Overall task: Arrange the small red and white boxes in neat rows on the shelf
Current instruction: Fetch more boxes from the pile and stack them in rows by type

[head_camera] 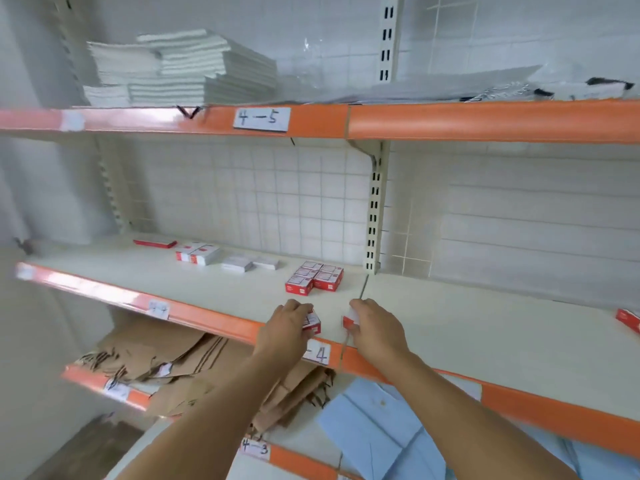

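Both forearms reach in from the bottom edge toward the front of the middle shelf [214,289], a cream board with an orange front lip. Left hand [285,329] has its fingers curled over a small red and white box [311,323] sitting at the shelf's front edge. Right hand [375,325] grips a second small box [349,320] just beside the first; the two hands are near each other but not touching. Further back on the same shelf, a tidy block of red and white boxes [315,277] stands in rows. Behind and left of it lie loose white packets [237,263], another red and white pack [197,253] and a flat red item [155,242]. One red box [628,319] sits well apart at the far right. White tiled wall [294,209] backs the unit. Upper shelf carries stacked white pads [180,67]. Lower shelves hold brown paper bags [180,362] and blue sheets [374,424]. Handwritten labels [261,118] mark the orange lips.
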